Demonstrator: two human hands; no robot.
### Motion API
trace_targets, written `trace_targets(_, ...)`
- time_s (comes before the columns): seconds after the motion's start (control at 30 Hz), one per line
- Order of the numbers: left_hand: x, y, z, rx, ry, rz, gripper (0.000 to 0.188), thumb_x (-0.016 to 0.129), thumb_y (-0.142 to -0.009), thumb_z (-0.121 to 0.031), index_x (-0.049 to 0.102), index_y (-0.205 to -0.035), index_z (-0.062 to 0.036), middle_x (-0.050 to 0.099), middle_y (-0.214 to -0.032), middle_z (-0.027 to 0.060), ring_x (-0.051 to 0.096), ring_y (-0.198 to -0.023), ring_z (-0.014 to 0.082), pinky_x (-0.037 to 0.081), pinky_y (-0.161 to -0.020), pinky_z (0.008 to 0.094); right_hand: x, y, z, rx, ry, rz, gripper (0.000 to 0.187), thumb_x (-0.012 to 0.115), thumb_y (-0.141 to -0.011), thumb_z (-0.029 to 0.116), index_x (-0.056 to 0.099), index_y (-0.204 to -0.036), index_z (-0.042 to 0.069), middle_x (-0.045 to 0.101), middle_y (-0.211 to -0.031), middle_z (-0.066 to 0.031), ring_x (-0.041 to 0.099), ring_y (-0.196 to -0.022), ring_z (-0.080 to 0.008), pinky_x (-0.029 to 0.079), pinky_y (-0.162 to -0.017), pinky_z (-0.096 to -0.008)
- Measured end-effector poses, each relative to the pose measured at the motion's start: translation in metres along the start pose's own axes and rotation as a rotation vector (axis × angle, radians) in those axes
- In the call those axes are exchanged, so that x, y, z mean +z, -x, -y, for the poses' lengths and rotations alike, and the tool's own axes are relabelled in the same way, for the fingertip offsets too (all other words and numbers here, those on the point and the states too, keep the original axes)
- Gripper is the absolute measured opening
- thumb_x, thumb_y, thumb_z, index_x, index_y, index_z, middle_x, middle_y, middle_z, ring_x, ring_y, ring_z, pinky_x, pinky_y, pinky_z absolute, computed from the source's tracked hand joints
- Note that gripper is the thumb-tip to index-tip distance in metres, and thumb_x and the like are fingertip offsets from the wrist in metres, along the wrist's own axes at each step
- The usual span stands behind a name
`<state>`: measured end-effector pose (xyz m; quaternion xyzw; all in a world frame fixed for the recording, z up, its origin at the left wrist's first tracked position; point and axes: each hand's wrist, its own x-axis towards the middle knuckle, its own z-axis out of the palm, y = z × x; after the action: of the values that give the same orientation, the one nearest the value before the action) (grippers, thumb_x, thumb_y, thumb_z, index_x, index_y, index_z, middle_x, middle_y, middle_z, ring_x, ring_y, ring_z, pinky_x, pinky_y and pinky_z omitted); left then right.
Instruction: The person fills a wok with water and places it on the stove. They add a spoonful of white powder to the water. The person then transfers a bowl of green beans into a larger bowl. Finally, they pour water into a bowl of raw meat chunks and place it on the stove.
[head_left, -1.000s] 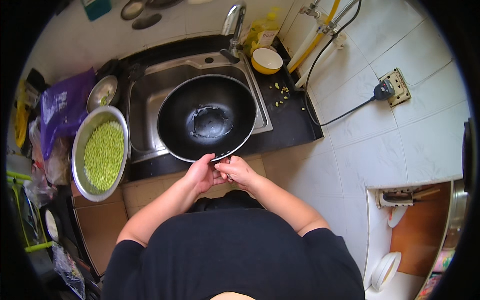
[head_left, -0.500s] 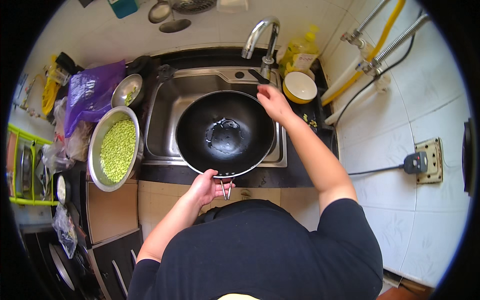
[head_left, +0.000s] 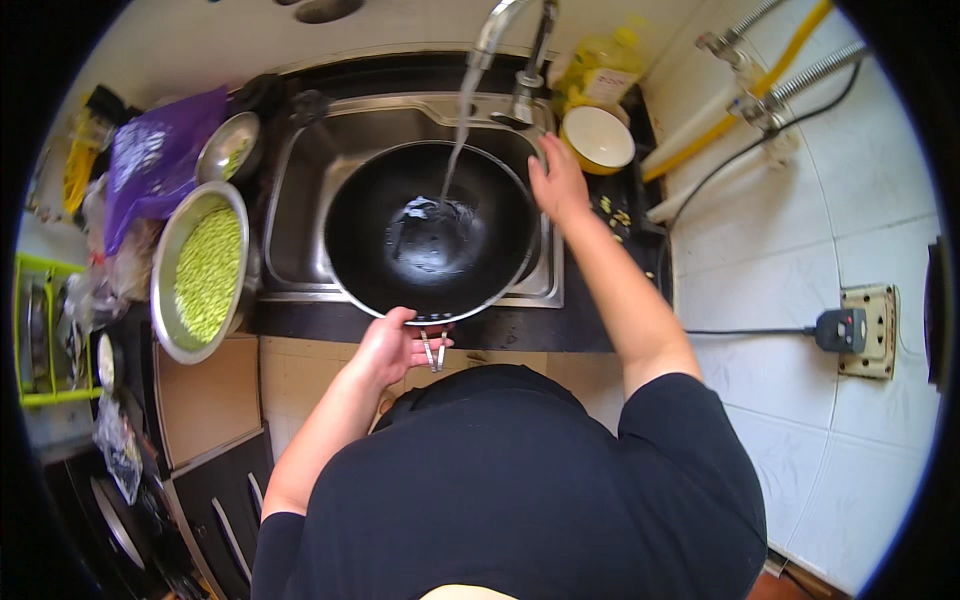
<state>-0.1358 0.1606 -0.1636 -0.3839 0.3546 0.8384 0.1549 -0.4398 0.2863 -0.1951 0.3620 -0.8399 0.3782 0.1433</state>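
Observation:
A black wok (head_left: 380,235) rests over the steel sink (head_left: 290,190), with a little water in its bottom. My left hand (head_left: 395,345) grips its near edge, thumb on the rim and fingers beneath, by a wire-like metal handle. Water falls into the wok from the chrome faucet (head_left: 527,80). My right hand (head_left: 562,185) hangs by the wok's right rim with fingers stretched, holding nothing; whether it touches the rim I cannot tell. Just beyond it is a yellow bowl (head_left: 598,138) with a white inside.
On the left stand a metal basin (head_left: 160,285) of green beans, a smaller metal bowl (head_left: 222,140) and a purple bag (head_left: 165,150). A yellow soap bottle (head_left: 605,75) stands behind the bowl. Pipes and a plugged-in socket (head_left: 868,330) line the right wall.
Water now runs from the faucet, whose lever has swung down. My right hand has left the lever and come nearer the wok's right rim. My left hand keeps its grip.

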Motion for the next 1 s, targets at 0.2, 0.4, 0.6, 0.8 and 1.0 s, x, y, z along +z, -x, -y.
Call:
trace_targets(0.2, -0.003, -0.002, -0.001, -0.006, 0.01, 0.029, 0.046, 0.026, -0.087, -0.024, 0.042, -0.115, 0.0081, 0.056, -0.106, 0.0199, 0.059, -0.084, 0.0258, 0.05, -0.071, 0.0335, -0.05, 0.107, -0.027, 0.03, 0.331, -0.029, 0.037, 0.055, -0.077, 0.017, 0.051, -0.112, 0.004, 0.042, -0.125, -0.0147, 0.036, -0.119, -0.0326, 0.029, -0.098, -0.0411)
trace_targets(0.4, 0.006, 0.001, -0.006, -0.031, 0.008, 0.006, 0.045, 0.03, -0.085, -0.025, 0.045, -0.113, 0.0073, 0.057, -0.104, 0.0185, 0.059, -0.08, 0.0233, 0.05, -0.068, 0.0324, -0.045, 0.076, -0.068, 0.201, 0.53, 0.086, 0.04, 0.051, -0.082, 0.024, 0.048, -0.118, 0.007, 0.04, -0.128, -0.0138, 0.035, -0.12, -0.033, 0.027, -0.099, -0.0418)
trace_targets(0.6, 0.002, -0.004, -0.004, -0.045, 0.037, 0.002, 0.045, 0.031, -0.085, -0.026, 0.044, -0.113, 0.0062, 0.057, -0.103, 0.0168, 0.059, -0.079, 0.0216, 0.05, -0.064, 0.0298, -0.037, 0.112, -0.07, 0.102, 0.505, 0.165, 0.035, 0.05, -0.082, 0.022, 0.052, -0.115, 0.009, 0.044, -0.126, -0.0123, 0.038, -0.117, -0.0323, 0.027, -0.099, -0.0417)
trace_targets(0.8, 0.002, -0.002, -0.002, -0.023, 0.043, 0.002, 0.044, 0.026, -0.087, -0.024, 0.044, -0.112, 0.0074, 0.057, -0.103, 0.018, 0.06, -0.081, 0.0241, 0.05, -0.067, 0.0312, -0.081, 0.156, -0.047, 0.198, 0.384, 0.061, 0.033, 0.05, -0.08, 0.017, 0.054, -0.111, 0.007, 0.043, -0.126, -0.0146, 0.037, -0.118, -0.033, 0.026, -0.1, -0.0417)
trace_targets(1.0, 0.003, -0.003, 0.001, -0.011, 0.035, 0.004, 0.044, 0.027, -0.087, -0.025, 0.045, -0.111, 0.0067, 0.057, -0.103, 0.0177, 0.059, -0.081, 0.0239, 0.05, -0.068, 0.0314, -0.067, 0.175, -0.065, 0.585, 0.464, -0.107, 0.04, 0.05, -0.08, 0.02, 0.048, -0.114, -0.001, 0.035, -0.13, -0.0199, 0.027, -0.124, -0.0356, 0.021, -0.103, -0.0422)
